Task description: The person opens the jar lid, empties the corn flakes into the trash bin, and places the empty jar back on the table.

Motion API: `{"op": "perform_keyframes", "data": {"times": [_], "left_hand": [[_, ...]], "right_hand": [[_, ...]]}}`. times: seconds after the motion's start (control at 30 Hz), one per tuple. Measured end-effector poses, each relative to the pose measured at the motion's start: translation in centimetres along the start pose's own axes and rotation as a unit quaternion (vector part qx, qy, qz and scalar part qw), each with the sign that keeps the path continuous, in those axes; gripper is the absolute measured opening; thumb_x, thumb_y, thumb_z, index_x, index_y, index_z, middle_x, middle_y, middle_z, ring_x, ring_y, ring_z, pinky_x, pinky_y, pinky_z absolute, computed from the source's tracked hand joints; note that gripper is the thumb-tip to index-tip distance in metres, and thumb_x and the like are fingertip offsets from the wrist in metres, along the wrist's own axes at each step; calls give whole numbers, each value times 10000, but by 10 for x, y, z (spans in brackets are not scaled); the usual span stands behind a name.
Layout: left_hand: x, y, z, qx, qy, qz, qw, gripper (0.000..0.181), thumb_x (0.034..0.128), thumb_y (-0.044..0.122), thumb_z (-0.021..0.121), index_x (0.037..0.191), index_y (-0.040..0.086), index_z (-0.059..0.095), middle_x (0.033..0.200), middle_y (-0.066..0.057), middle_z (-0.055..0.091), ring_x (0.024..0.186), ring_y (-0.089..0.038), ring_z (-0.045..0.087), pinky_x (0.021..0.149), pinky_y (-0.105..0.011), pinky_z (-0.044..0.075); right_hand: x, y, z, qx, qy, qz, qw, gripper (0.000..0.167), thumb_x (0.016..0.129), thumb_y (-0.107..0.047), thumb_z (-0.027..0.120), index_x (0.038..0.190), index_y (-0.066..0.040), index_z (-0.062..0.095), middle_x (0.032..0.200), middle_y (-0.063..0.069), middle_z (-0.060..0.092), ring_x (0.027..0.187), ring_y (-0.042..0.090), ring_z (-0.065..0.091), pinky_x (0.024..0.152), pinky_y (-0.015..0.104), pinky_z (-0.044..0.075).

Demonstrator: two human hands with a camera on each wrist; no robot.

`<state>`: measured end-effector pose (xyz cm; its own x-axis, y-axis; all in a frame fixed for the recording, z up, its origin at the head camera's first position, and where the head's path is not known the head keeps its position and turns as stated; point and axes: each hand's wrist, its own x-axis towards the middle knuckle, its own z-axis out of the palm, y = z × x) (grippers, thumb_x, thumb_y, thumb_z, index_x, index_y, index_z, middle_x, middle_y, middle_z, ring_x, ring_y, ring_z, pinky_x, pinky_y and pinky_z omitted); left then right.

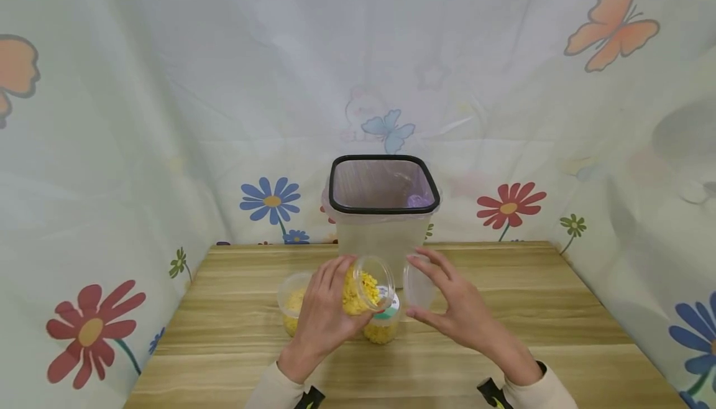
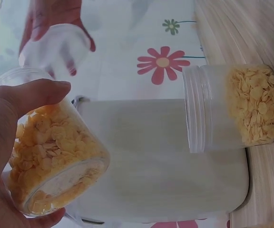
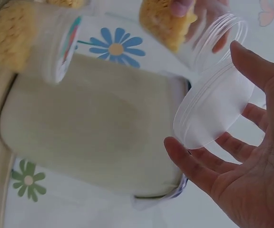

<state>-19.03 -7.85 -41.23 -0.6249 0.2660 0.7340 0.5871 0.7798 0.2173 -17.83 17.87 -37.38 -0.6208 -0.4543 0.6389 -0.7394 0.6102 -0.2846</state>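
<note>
My left hand (image 1: 321, 312) grips a clear plastic jar (image 2: 56, 147) of yellow flakes, tilted so that its uncovered mouth faces right. The flakes lie inside, short of the mouth. A translucent round lid (image 3: 213, 107) is held by its rim between the thumb and fingers of my right hand (image 1: 458, 306). In the head view that lid stands on edge, a small gap from the jar's mouth. Below the held jar, a lidded jar (image 1: 381, 333) with a coloured label on top stands on the table. Another jar (image 1: 291, 300) of flakes, seemingly uncovered, stands behind my left hand.
A pale bin (image 1: 386, 235) with a black rim and a clear liner stands at the table's back; something purple (image 1: 418, 201) shows inside. The wood-grain table (image 1: 224, 340) meets a curtain (image 1: 252, 117) printed with flowers and butterflies at the back and sides.
</note>
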Motion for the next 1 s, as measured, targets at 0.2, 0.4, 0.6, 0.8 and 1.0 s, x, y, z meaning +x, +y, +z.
{"op": "perform_keyframes", "data": {"times": [0.2,0.4,0.6,0.8,1.0], "left_hand": [[-6,-3,0,-27,76,-8,10000,1014,522,420,931,1380,103,491,1310,-46,582,1187,-217,551,1018,-379,489],[-6,-4,-1,23,127,-16,9999,1012,513,420,936,1369,111,492,1303,-48,581,1177,-219,555,1013,-380,491],[-5,-5,-2,-14,61,-85,9999,1018,526,418,933,1384,111,480,1317,-47,576,1187,-221,552,1022,-377,486],[-6,-8,-2,17,-20,-193,9998,1018,539,425,930,1396,113,477,1337,-46,572,1202,-224,547,1035,-380,482],[-8,-11,-1,102,55,-169,9998,1017,531,418,935,1386,99,488,1319,-48,577,1180,-222,557,1018,-380,493]], "right_hand": [[-17,18,4,-129,-231,370,9990,835,745,-274,851,1470,-226,440,1467,68,448,1205,319,576,873,539,533],[-28,38,13,-266,-379,633,9969,812,745,-270,852,1453,-220,459,1440,78,464,1236,340,535,895,563,511],[-36,52,22,-293,-703,1125,9907,773,767,-309,834,1442,-197,475,1434,108,474,1218,361,548,908,573,505],[-46,67,33,-391,-1311,1396,9807,763,756,-328,840,1422,-170,502,1382,128,526,1206,370,563,921,559,504],[-55,77,40,-462,-1918,1592,9673,731,741,-323,851,1385,-166,541,1361,164,535,1157,388,577,821,533,545]]}}
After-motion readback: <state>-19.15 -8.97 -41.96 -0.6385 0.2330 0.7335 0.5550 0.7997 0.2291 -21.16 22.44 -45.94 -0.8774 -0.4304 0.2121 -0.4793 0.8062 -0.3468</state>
